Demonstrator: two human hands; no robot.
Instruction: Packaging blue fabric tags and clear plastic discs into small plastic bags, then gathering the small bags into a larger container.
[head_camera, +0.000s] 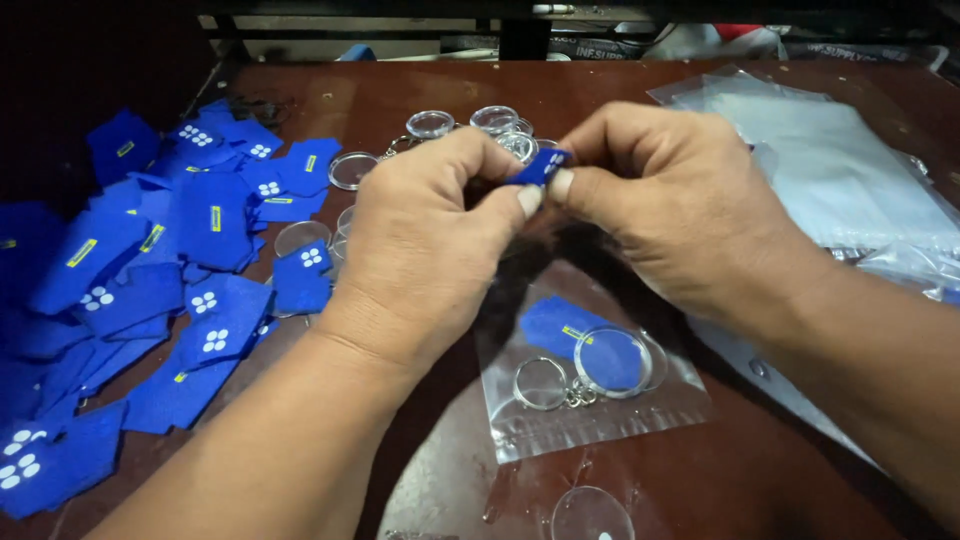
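Clear round disc (590, 515): seen nearest, below both hands, at the bottom edge of the view, where its lower part is cut off.

Clear flat bag (590, 375): laid on the table (780, 470) just under the hands. A blue patch, a round clear case and a metal ring are seen through the film; the bag's upper end is lost in the shadow cast by the hands.

Left hand (425, 240): fingers curled, thumb pressed toward the right thumb, pinching the small blue piece. What lies inside the curled palm is hidden.

Right hand (680, 200): fingers bent over, thumb and forefinger pinching the same piece from the other side.

Small blue piece (542, 166): held between the two thumb tips, above the table. Only a short strip is shown, with white dots on it; the rest is covered by fingers. The visible strip is tilted, its long axis rising toward the right hand. Its full shape cannot be told.

Heap of blue patches (150, 290): spread beyond the left hand's outer side, partly cut off at the frame edge.

Clear round cases (430, 125): scattered beyond the hands, several hidden behind them.

Stack of clear bags (840, 170): lying past the right hand.
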